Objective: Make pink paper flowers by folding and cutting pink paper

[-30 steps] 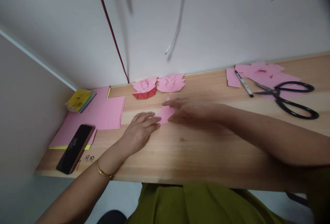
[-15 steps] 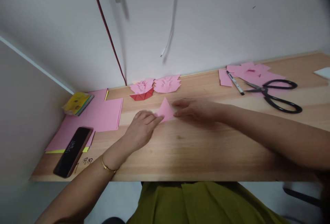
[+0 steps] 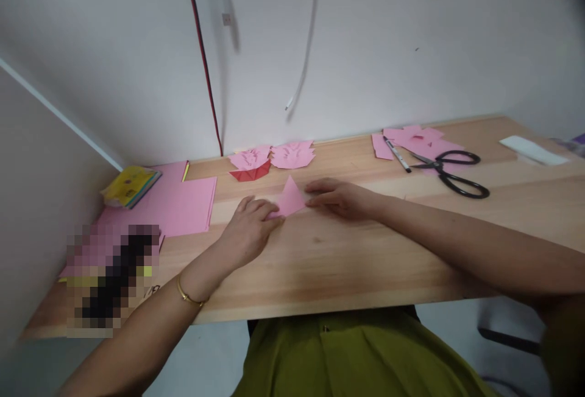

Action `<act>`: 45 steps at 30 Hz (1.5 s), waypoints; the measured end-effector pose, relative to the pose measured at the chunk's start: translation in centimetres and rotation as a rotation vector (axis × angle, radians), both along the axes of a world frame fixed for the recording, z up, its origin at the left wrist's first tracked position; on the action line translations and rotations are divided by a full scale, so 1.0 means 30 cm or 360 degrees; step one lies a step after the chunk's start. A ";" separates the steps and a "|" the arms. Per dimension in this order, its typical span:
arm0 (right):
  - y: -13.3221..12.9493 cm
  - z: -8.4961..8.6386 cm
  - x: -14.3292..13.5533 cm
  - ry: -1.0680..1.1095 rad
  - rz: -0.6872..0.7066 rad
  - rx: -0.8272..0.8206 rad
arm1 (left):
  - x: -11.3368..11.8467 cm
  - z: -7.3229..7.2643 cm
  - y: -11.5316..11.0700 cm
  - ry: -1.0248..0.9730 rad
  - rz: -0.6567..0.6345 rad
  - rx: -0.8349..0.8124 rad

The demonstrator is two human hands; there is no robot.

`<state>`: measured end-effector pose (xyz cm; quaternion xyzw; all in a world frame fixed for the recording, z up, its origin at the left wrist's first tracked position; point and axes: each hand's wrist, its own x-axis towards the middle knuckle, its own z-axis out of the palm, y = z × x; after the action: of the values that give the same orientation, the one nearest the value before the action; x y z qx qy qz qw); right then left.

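A small piece of pink paper (image 3: 291,197), folded to a triangular point, lies on the wooden table between my hands. At its lower left corner, my left hand (image 3: 250,226) has the paper pinched between thumb and curled fingers. My right hand (image 3: 340,199) rests at the right corner, its fingers stretched out and a little apart, the lower fingertip touching the paper's edge. Just behind are two cut pink paper pieces with jagged edges (image 3: 292,154) and a folded red paper strip (image 3: 251,172).
To the right lie black-handled scissors (image 3: 439,165), a marker pen (image 3: 397,154) and pink paper scraps (image 3: 423,137). Stacked pink sheets (image 3: 183,205) and a yellow packet (image 3: 130,187) are at left, near a pixelated dark object (image 3: 119,278). Cables (image 3: 201,50) hang along the wall.
The view has shifted, so the scissors and pen appear farther left. The pink paper's shape looks slightly turned, and both hands remain at its two sides.
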<state>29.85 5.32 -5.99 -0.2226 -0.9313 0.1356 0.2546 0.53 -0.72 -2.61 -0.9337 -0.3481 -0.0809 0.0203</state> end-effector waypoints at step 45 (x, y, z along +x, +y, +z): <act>-0.001 0.009 -0.013 0.0048 -0.0030 0.0004 | 0.073 0.030 0.071 0.0002 0.0143 -0.0148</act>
<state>29.47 5.28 -5.72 -0.2291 -0.9254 0.1353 0.2700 2.72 1.42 -1.71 -0.9171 -0.3932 -0.0632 -0.0194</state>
